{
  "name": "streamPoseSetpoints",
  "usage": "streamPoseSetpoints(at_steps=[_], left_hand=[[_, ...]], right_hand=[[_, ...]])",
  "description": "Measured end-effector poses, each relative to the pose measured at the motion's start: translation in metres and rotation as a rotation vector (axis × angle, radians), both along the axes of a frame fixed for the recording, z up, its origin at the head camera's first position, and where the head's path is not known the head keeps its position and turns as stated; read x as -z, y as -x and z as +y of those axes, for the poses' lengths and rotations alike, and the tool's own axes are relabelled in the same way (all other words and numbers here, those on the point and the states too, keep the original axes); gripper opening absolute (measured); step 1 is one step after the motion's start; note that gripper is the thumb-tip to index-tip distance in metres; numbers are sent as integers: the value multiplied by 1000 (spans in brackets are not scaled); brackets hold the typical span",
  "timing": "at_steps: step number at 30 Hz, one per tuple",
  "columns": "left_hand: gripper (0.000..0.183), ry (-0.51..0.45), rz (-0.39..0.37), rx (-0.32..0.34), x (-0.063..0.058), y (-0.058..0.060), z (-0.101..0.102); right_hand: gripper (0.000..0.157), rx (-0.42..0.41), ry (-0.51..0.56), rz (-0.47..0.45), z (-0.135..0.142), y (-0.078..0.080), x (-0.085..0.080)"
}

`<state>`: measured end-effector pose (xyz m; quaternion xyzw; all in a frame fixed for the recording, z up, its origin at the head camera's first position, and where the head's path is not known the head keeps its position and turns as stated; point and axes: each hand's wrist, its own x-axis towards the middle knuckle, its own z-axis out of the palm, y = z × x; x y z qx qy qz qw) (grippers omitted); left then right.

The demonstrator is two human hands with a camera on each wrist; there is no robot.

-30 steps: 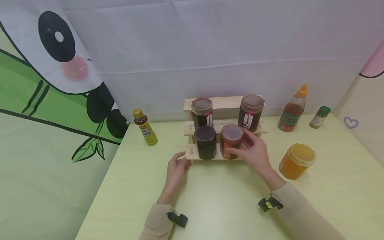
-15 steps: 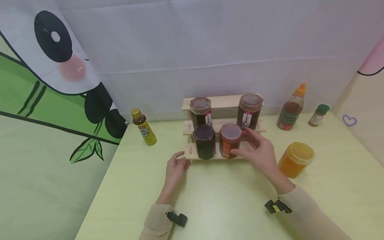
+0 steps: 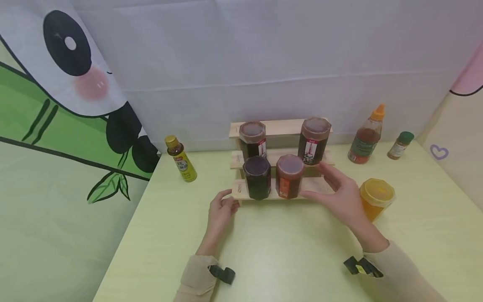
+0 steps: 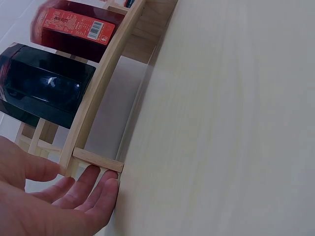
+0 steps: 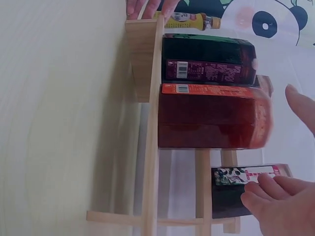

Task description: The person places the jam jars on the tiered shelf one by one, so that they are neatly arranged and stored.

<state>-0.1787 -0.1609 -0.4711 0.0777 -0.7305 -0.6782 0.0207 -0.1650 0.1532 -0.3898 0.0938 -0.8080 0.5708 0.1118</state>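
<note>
My left hand [image 3: 220, 209] holds the left end of the stepped wooden rack [image 3: 241, 191], thumb at the shelf's corner and fingers at the leg, as the left wrist view shows. On the lowest shelf stands a jar with an orange label [image 3: 289, 176], beside a dark jar [image 3: 258, 178]. Just right of the orange-labelled jar, my right hand [image 3: 345, 199] is spread, thumb and fingers apart with nothing between them. In the right wrist view, the right fingers [image 5: 270, 189] overlap a jar with a white and pink label [image 5: 226, 187]. Two dark jars, this one included, stand on the middle shelf.
A honey-coloured jar [image 3: 373, 197] stands behind the right hand, partly hidden. Further back are an orange-capped squeeze bottle [image 3: 365, 140] and a small green-capped bottle [image 3: 400, 146]. At the left stands a yellow-labelled bottle [image 3: 182, 161]. A white cloth [image 3: 181, 63] hangs behind the table.
My right hand has let go of the orange-labelled jar and drawn away to the right, its fingers spreading. The jar stays on the lowest shelf. The left hand keeps its place.
</note>
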Motion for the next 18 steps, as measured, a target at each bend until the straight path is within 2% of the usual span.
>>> streamPoseSetpoints(at_steps=[9, 14, 18], left_hand=[[32, 15, 14, -14, 0, 0, 0], [32, 20, 6, -21, -1, -1, 1], [32, 16, 2, -17, -1, 0, 2]], right_hand=[[78, 9, 22, 45, 16, -11, -11], [81, 25, -27, 25, 28, -17, -16], [83, 70, -81, 5, 40, -22, -19]])
